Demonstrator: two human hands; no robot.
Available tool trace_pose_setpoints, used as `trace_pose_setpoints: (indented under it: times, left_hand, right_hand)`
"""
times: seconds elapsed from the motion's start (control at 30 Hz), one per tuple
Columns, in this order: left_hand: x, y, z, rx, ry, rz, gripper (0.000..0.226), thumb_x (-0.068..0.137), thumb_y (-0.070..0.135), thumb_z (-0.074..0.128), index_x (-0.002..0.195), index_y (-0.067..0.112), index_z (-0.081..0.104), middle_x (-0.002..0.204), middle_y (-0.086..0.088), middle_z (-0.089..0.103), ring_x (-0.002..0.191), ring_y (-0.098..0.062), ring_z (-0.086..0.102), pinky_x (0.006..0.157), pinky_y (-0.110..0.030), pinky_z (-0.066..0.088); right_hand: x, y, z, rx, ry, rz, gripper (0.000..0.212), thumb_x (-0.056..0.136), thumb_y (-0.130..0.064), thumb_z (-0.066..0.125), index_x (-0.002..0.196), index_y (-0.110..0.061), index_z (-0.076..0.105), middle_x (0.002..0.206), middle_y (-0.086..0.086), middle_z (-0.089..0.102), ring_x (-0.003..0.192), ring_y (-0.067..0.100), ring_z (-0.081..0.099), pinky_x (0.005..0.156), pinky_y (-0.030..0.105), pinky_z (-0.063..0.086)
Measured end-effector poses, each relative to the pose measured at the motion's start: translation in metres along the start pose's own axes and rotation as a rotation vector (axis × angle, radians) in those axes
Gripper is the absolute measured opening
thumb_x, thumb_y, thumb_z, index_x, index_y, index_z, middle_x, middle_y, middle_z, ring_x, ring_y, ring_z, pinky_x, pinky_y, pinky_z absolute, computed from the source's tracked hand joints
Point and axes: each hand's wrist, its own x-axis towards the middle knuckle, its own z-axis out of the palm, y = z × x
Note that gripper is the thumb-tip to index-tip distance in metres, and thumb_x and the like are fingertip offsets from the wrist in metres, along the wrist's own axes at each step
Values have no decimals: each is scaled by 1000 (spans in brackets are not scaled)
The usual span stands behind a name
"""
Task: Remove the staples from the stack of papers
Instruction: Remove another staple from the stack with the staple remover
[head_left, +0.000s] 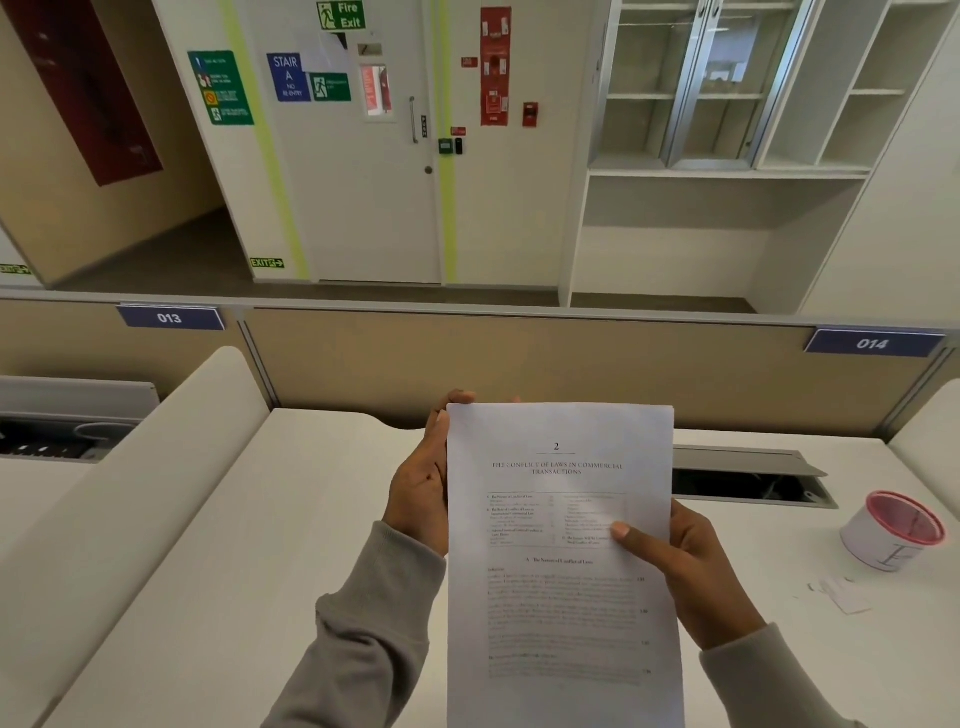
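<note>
I hold a stack of printed papers (563, 597) upright above the white desk (260, 545), its top page headed "2". My left hand (421, 488) grips the stack's upper left edge, fingers curled over the top corner. My right hand (680, 571) clasps the right edge, thumb pressed on the front page. No staple is visible on the pages; the top left corner is partly covered by my fingers.
A white cup with a pink rim (891, 535) stands at the right of the desk, with a small pale object (844, 595) lying near it. An open cable tray (748, 483) sits behind the papers. A beige partition (519, 364) bounds the desk's far side.
</note>
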Motion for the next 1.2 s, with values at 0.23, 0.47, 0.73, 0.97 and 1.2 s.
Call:
trace_pose_setpoints:
  times: [0.23, 0.47, 0.73, 0.97, 1.2]
  left_hand:
    - [2, -2, 0, -46, 4, 15, 46, 105, 45, 38, 138, 17, 53, 142, -18, 56, 133, -41, 51, 117, -57, 32]
    - [3, 5, -2, 216, -19, 119, 44, 100, 41, 50, 144, 39, 45, 118, -4, 70, 99, -25, 69, 82, -41, 57]
    - [-8, -22, -9, 629, 73, 111, 19, 102, 23, 53, 119, 25, 62, 109, 5, 74, 101, -23, 72, 85, -41, 61]
    - [-1, -36, -11, 703, 207, 84, 16, 103, 28, 52, 109, 25, 65, 103, 8, 73, 94, -21, 70, 77, -29, 61]
    - [8, -40, -7, 727, 238, 119, 14, 103, 27, 51, 103, 26, 65, 89, 17, 73, 82, -10, 71, 62, -16, 54]
  right_hand:
    - [1, 3, -1, -8, 14, 1, 26, 85, -12, 67, 110, -7, 63, 97, 11, 75, 82, 39, 73, 74, 57, 60]
    - [3, 4, -2, 11, 24, -13, 38, 80, -21, 76, 112, -6, 62, 99, 12, 74, 83, 39, 73, 73, 58, 59]
    - [10, 11, -9, 23, 67, -20, 26, 85, -10, 67, 110, -5, 61, 98, 11, 74, 82, 39, 73, 71, 55, 60]
    - [17, 22, -7, -21, 67, -42, 21, 88, -6, 66, 109, -5, 63, 99, 12, 75, 82, 36, 73, 70, 51, 61]
    - [25, 31, -9, 9, 42, -56, 31, 86, -13, 72, 113, -2, 63, 105, 12, 74, 90, 37, 72, 74, 52, 61]
